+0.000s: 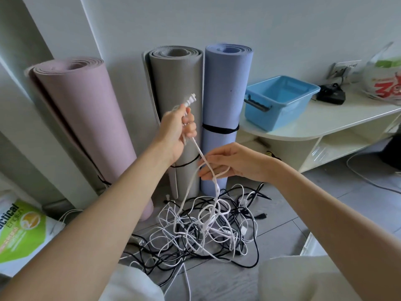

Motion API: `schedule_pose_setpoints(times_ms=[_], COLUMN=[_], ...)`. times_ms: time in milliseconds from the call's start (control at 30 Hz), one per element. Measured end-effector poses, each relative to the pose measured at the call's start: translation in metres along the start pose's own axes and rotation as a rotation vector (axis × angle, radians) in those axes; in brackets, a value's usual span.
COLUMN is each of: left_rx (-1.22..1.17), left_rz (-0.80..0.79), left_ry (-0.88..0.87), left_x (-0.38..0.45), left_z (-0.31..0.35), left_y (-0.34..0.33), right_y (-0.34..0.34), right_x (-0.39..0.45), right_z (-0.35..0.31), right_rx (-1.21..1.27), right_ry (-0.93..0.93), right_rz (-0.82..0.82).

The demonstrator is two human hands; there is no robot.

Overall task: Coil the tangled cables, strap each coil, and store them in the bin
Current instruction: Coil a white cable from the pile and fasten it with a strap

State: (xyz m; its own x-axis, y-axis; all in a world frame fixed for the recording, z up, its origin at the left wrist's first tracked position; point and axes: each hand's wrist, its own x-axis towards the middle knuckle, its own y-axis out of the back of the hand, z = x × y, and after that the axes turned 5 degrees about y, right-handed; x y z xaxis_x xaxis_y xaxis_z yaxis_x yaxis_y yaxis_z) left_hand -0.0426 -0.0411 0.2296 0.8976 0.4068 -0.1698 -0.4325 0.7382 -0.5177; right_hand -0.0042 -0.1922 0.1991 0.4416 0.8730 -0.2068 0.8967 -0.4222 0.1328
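Head view looks down past both of my bare forearms to a grey tiled floor (293,213). My left hand (176,129) is raised in front of the rolled mats, its fingers (191,127) curled tight around a white cable (200,154) just below its plug (191,99), which sticks up above the fist. From there the white cable runs down and to the right to my right hand (225,162), which is lower and nearer the floor; a loop of the cable passes around its fingers (208,173), which are loosely bent about the strand, thumb on top. Below that hand the cable drops into the tangled pile of white and black cables (206,231) lying on the floor between my knees and the mats.

Three rolled mats stand on end against the wall: a pink mat (86,118) leaning at the left, a grey mat (178,83) in the middle, and a blue mat (225,94) touching the grey one, with a black strap (220,128) around it. To the right, a blue plastic bin (280,101) sits on a low white tabletop (314,124), well apart from the pile. Behind the bin lies a black adapter (331,95), and a printed plastic bag (384,77) sits at the far right edge. A green and white bag (19,231) lies on the floor at the left.
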Motion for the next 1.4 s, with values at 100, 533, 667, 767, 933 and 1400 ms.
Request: schedule_pose_setpoints(times_ms=[100, 533, 667, 767, 933, 1400], left_rx=[-0.021, 1.860, 1.735, 1.714, 1.637, 0.950], left_rz=[0.003, -0.254, -0.363, -0.331, -0.125, 0.582], left_ry=[-0.014, -0.321, -0.071, -0.046, -0.010, 0.037], left_x=[0.000, 0.004, 0.003, 0.007, 0.021, 0.029], left_z=[0.009, -0.037, -0.028, -0.027, -0.035, -0.014], left_y=[0.003, 0.030, 0.039, 0.042, 0.057, 0.089], right_y=[0.010, 0.045, 0.055, 0.070, 0.063, 0.096], right_x=[0.002, 0.014, 0.007, -0.003, 0.000, -0.007], right_z=[0.015, -0.018, -0.026, -0.024, -0.027, -0.002], right_rx=[-0.055, 0.215, 0.166, 0.172, 0.051, -0.447], right_ry=[-0.170, 0.082, 0.110, 0.076, 0.093, -0.148], right_rz=[0.264, 0.878, 0.914, 0.983, 0.953, 1.030])
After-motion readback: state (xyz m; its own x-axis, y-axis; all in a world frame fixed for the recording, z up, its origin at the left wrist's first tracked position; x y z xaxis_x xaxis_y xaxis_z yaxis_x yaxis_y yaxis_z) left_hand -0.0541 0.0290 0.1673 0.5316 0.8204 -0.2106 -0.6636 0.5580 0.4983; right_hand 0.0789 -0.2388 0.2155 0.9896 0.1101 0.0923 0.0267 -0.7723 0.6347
